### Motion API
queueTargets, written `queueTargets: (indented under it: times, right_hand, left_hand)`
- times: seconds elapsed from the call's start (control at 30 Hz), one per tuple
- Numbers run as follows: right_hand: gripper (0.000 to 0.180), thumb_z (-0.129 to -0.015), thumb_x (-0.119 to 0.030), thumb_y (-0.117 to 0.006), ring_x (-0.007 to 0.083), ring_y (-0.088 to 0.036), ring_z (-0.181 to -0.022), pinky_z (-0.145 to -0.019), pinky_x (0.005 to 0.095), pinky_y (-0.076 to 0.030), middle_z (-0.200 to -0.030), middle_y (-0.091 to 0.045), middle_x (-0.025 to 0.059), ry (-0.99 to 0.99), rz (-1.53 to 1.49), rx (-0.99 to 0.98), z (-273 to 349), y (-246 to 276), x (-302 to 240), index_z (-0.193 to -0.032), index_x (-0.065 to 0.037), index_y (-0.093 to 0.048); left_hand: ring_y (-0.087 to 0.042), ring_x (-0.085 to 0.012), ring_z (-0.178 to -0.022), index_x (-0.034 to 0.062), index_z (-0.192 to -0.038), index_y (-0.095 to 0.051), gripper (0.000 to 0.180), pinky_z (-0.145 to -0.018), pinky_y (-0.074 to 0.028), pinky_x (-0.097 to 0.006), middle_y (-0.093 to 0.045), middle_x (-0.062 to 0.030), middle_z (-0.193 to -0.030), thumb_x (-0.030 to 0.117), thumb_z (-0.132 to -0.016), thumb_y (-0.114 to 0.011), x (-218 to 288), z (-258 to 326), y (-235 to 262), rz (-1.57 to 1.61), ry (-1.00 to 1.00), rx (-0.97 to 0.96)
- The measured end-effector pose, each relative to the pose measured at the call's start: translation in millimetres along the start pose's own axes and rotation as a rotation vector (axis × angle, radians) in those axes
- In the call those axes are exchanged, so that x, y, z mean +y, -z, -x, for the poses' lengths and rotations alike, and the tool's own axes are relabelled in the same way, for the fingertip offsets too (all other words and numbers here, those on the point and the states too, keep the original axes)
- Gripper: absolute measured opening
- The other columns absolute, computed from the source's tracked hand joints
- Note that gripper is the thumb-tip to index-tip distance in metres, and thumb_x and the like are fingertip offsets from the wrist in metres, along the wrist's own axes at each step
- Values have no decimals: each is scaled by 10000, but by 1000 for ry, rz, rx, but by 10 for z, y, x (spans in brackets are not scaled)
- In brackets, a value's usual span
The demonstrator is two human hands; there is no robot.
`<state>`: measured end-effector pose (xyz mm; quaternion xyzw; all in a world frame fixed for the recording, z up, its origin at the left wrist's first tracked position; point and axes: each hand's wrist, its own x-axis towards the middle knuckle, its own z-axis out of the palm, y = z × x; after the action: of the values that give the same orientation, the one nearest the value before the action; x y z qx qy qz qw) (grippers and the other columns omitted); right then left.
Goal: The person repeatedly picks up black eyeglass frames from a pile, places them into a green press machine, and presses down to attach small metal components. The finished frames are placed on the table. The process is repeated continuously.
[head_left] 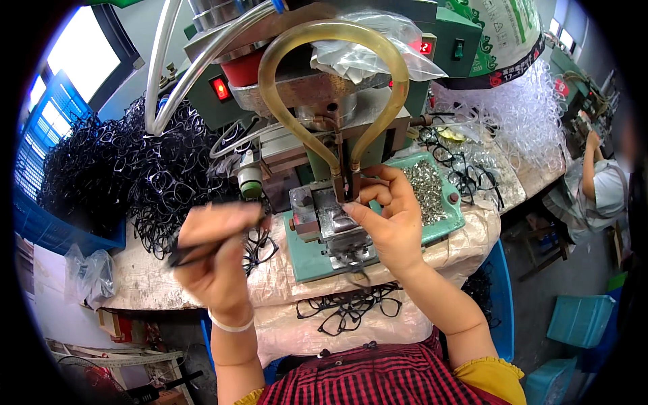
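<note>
My left hand (pixel 219 260) is smeared by motion, left of the machine, with its fingers closed round a black glasses frame (pixel 192 254), also blurred. My right hand (pixel 391 219) is at the middle of the press machine (pixel 310 138); thumb and index finger pinch together beside its metal fixture (pixel 341 223), just under two copper-coloured tips. Whatever lies between those fingertips is too small to make out. Close to the right hand, a green tray (pixel 453 219) holds many small metal pieces (pixel 426 192). Looping above the fixture is a yellowish hose (pixel 399 74).
A large heap of black glasses frames (pixel 169 155) covers the left side, beside a blue basket (pixel 74 219). Several frames (pixel 351 310) lie on the covering over my lap. Clear frames (pixel 523 111) are piled at the far right. Another person (pixel 594 182) sits at the right.
</note>
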<state>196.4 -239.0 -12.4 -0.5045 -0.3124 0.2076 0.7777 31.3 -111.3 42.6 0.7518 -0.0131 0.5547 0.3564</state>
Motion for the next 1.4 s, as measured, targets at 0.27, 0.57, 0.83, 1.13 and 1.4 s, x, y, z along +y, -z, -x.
queueTargets:
  times: [0.27,0.57,0.83,1.13,1.4]
  right_hand:
    - [345,-791,-98,-707,319,-559,-1221,-1055,406,-404,-1212,-619,218,248,663,-76,61,515,-74,-1125,-37,-649]
    - [121,-750,-81,-735,362,-565,-1137,-976,427,-444,-1165,-626,173,331,1293,218,-60,1378,557,-869,-61,-722]
    - [144,-768,-104,-742,375,-517,-1238,-943,446,-452,-1244,-589,193,447,1506,71,-186,988,562,-900,-65,-699]
    - [96,-844,-59,-676,313,-633,-937,-828,389,-494,-988,-673,141,456,1277,157,-165,1125,508,-926,-14,-694]
    - [140,-888,-49,-694,115,-642,-827,-795,260,-504,-926,-714,57,157,830,260,-220,1052,588,-1013,12,-711]
  left_hand:
    - [-690,-195,-782,123,-874,-754,93,-713,-470,-352,-756,-52,-952,125,-796,-703,-97,308,-168,-74,-154,-317]
    - [-502,-185,-622,119,-982,-759,245,-864,-525,-437,-732,-29,-1041,139,-738,-741,-164,407,-373,-168,-236,-526]
    - [-601,-246,-751,95,-1041,-729,284,-936,-506,-480,-712,-71,-1107,69,-758,-745,-114,559,-377,-140,-150,-425]
    - [-553,-270,-1033,6,-1262,-507,645,-866,-487,-362,-529,-139,-1146,89,-712,-834,-962,921,57,-588,607,157]
    - [-573,-326,-995,24,-926,-702,347,-888,-492,-388,-580,-144,-1007,208,-662,-832,-1650,485,313,-558,787,-169]
